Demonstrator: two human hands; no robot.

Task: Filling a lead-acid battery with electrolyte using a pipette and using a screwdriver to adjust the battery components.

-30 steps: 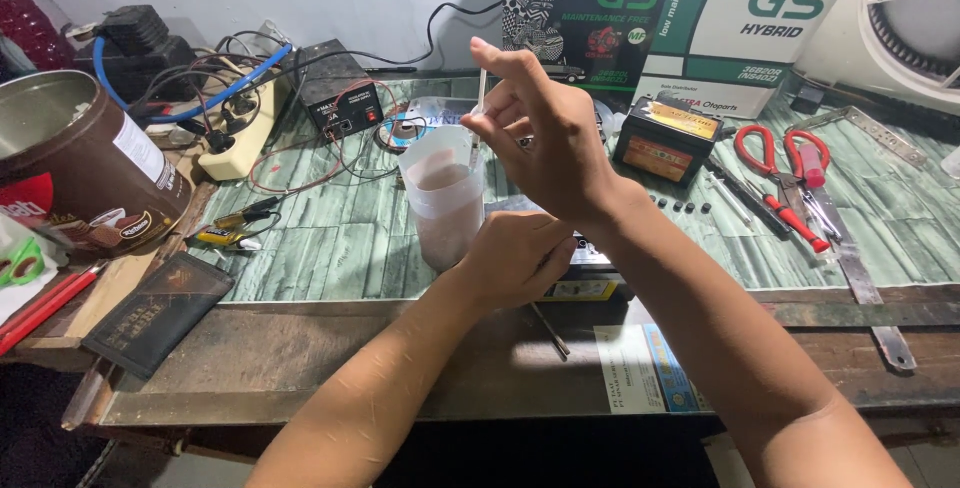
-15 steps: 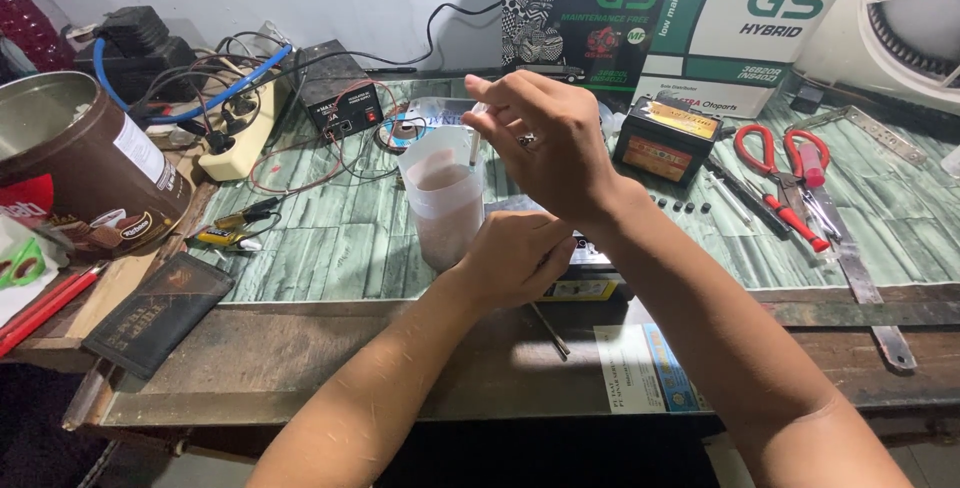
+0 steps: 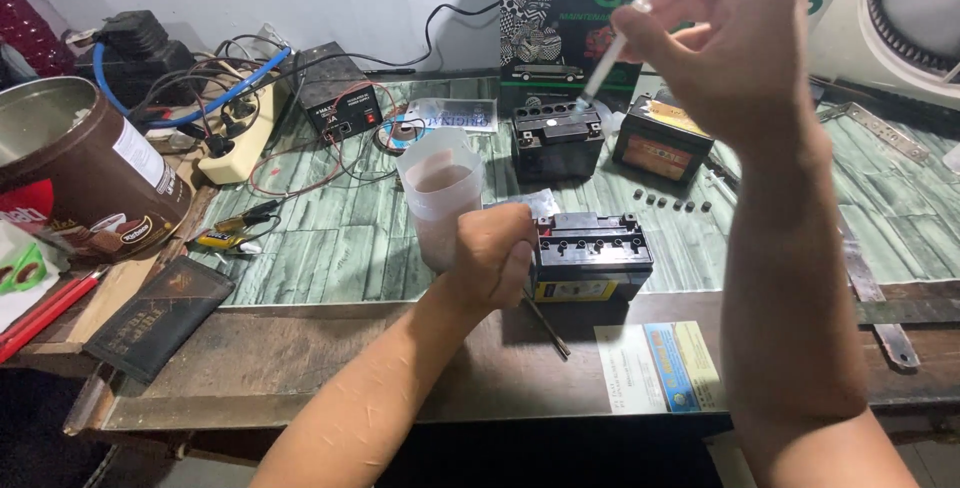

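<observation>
My right hand is raised high over the bench and grips a thin clear syringe, its tip pointing down towards a small black battery at the back. My left hand is closed into a fist against the left end of another black battery with a row of open cell holes on top. A translucent plastic cup with some liquid stands just left of that fist. A third battery with an orange label sits behind, and several small black caps lie near it.
A brown round tin stands at the left beside a dark wallet. Tangled cables, a power strip and a small black charger box fill the back left. A printed leaflet lies at the front edge. A fan is at the back right.
My right hand has lifted from over the cup and moved right and up, with the syringe in it. The view has shifted closer to the bench. My left hand stays by the battery.
</observation>
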